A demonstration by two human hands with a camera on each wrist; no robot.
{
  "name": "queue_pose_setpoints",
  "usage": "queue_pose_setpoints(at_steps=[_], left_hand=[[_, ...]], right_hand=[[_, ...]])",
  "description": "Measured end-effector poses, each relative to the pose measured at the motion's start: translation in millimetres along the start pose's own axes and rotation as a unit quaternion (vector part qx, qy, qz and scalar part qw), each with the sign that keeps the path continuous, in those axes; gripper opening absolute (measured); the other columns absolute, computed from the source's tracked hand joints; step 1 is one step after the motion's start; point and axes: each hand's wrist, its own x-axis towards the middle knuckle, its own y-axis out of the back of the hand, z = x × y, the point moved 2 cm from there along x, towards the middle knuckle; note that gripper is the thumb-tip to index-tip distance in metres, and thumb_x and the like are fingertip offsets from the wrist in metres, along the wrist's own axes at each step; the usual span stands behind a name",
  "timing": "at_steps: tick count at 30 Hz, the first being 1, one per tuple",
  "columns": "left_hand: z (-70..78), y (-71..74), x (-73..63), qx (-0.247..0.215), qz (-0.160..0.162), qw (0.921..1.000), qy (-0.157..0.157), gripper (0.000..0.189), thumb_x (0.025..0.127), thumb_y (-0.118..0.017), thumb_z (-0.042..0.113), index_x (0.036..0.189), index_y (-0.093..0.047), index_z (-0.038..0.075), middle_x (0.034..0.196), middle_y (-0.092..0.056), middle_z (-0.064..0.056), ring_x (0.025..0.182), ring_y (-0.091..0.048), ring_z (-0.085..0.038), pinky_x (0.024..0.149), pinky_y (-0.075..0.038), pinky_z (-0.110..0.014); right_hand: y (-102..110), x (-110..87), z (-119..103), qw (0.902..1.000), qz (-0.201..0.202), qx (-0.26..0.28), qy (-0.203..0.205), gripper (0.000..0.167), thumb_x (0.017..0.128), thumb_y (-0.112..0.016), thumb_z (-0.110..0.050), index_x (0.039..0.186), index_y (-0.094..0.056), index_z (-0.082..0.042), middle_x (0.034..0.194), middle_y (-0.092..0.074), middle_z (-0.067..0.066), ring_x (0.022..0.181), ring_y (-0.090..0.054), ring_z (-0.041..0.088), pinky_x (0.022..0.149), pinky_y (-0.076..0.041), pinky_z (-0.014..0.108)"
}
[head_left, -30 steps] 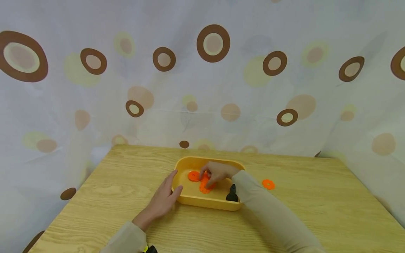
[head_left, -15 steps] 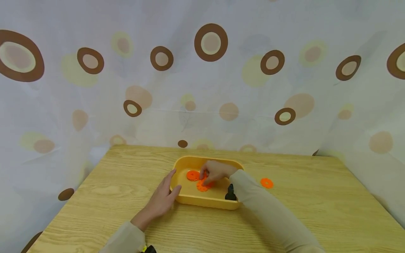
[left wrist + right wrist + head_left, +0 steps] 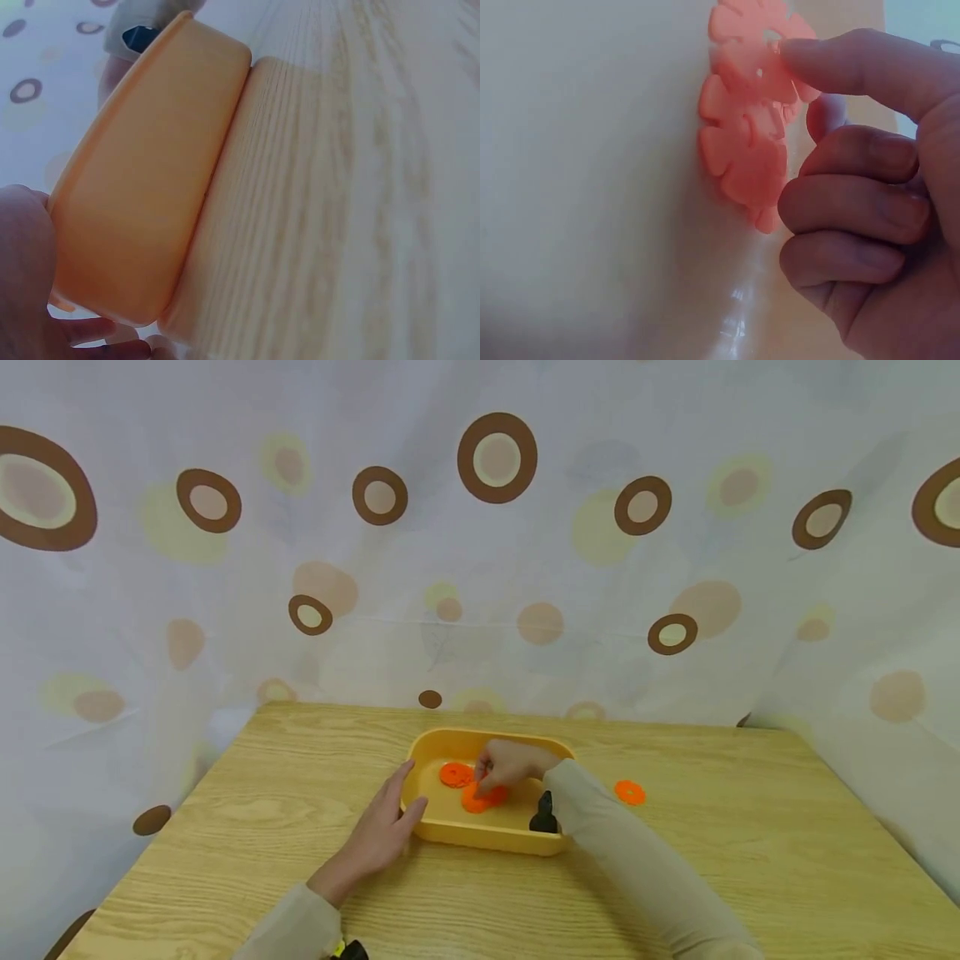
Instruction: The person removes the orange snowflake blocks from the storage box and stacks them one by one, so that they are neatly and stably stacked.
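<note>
A yellow plastic tray (image 3: 491,837) with raised walls stands on the wooden table. At its left end my left hand (image 3: 378,827) holds the wall, thumb over the rim and fingers along the outside. My right hand (image 3: 513,762) reaches inside and pinches an orange notched, flower-shaped plastic disc (image 3: 742,150), its other fingers curled in the right wrist view. Several such discs overlap under that hand. Beside them, to the left, lie more orange discs (image 3: 455,774) on the tray floor. Part of the pile is hidden by the right hand.
One orange disc (image 3: 630,792) lies on the wooden table (image 3: 720,860) right of the tray. A black wrist device (image 3: 544,814) at the right cuff overlaps the tray's front right corner. A patterned curtain (image 3: 555,560) hangs behind the table.
The right hand has shifted slightly within the tray, and the discs under its fingers now sit differently. The left hand stays at the tray's left end. The head view has drifted a little.
</note>
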Motion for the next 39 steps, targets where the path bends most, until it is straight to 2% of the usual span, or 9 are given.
queue_pose_setpoints(at_steps=[4, 16, 21, 23, 28, 31, 34, 39], left_hand=[[1.0, 1.3, 0.1, -0.001, 0.005, 1.0000, -0.002, 0.060, 0.101, -0.048, 0.027, 0.152, -0.023, 0.007, 0.155, -0.027, -0.020, 0.141, -0.029, -0.038, 0.112, -0.026, -0.055], [2.4, 0.7, 1.2, 0.001, 0.005, 1.0000, -0.005, 0.059, 0.102, -0.047, 0.027, 0.151, -0.023, 0.006, 0.155, -0.027, -0.020, 0.142, -0.027, -0.039, 0.113, -0.024, -0.056], [2.1, 0.5, 0.7, 0.002, 0.006, 0.9999, -0.009, 0.059, 0.102, -0.047, 0.027, 0.151, -0.023, 0.005, 0.155, -0.027, -0.021, 0.141, -0.028, -0.039, 0.112, -0.025, -0.056], [1.7, -0.2, 0.0, 0.003, 0.006, 0.9999, -0.009, 0.059, 0.102, -0.047, 0.027, 0.151, -0.024, 0.005, 0.155, -0.027, -0.021, 0.141, -0.028, -0.039, 0.112, -0.025, -0.056], [0.3, -2.0, -2.1, 0.009, 0.007, 0.9999, -0.010, 0.059, 0.101, -0.048, 0.027, 0.151, -0.026, 0.005, 0.153, -0.030, -0.021, 0.136, -0.036, -0.037, 0.110, -0.029, -0.055], [0.0, -2.4, -2.4, 0.009, 0.007, 0.9999, -0.012, 0.058, 0.101, -0.048, 0.027, 0.151, -0.026, 0.005, 0.152, -0.031, -0.022, 0.136, -0.037, -0.037, 0.110, -0.030, -0.054], [0.0, -1.5, -2.5, 0.003, 0.008, 0.9999, -0.010, 0.058, 0.102, -0.048, 0.026, 0.151, -0.025, 0.005, 0.153, -0.030, -0.022, 0.140, -0.031, -0.039, 0.112, -0.026, -0.056], [0.9, -0.5, -1.3, 0.003, 0.010, 0.9998, -0.016, 0.059, 0.101, -0.049, 0.026, 0.150, -0.025, 0.004, 0.152, -0.031, -0.024, 0.139, -0.032, -0.040, 0.111, -0.027, -0.056]], right_hand=[[2.0, -0.1, 0.2, 0.9999, -0.002, 0.015, -0.004, 0.009, 0.082, -0.071, -0.010, 0.075, -0.066, -0.007, 0.061, -0.051, -0.007, 0.052, -0.039, 0.006, 0.055, -0.035, 0.018], [6.3, -0.9, 5.4, 0.9978, -0.031, 0.052, 0.027, 0.027, 0.088, -0.066, -0.016, 0.063, -0.055, -0.012, 0.055, -0.039, -0.006, 0.049, -0.028, 0.007, 0.053, -0.028, 0.021], [6.9, -3.1, 3.3, 0.9971, -0.027, 0.066, 0.027, 0.035, 0.090, -0.063, -0.018, 0.060, -0.048, -0.009, 0.054, -0.034, -0.006, 0.049, -0.024, 0.007, 0.053, -0.025, 0.022], [6.2, -4.8, 3.1, 0.9968, -0.022, 0.073, 0.026, 0.032, 0.091, -0.062, -0.017, 0.062, -0.054, -0.006, 0.055, -0.037, -0.006, 0.049, -0.026, 0.007, 0.053, -0.026, 0.021], [2.0, -7.4, 4.5, 0.9963, -0.007, 0.084, 0.020, 0.023, 0.092, -0.062, -0.016, 0.078, -0.068, 0.001, 0.060, -0.048, -0.004, 0.053, -0.035, 0.006, 0.055, -0.031, 0.020], [1.1, -7.7, 4.3, 0.9965, 0.000, 0.082, 0.021, 0.023, 0.092, -0.061, -0.017, 0.078, -0.066, 0.000, 0.062, -0.047, -0.004, 0.054, -0.036, 0.007, 0.056, -0.031, 0.020], [2.2, -7.1, 1.4, 0.9966, 0.007, 0.076, 0.032, 0.023, 0.093, -0.061, -0.019, 0.077, -0.062, -0.001, 0.062, -0.044, -0.005, 0.054, -0.034, 0.008, 0.056, -0.029, 0.022], [6.0, -5.7, 0.8, 0.9958, 0.020, 0.075, 0.049, 0.024, 0.094, -0.060, -0.019, 0.078, -0.060, -0.001, 0.062, -0.043, -0.004, 0.052, -0.032, 0.009, 0.055, -0.028, 0.022]])
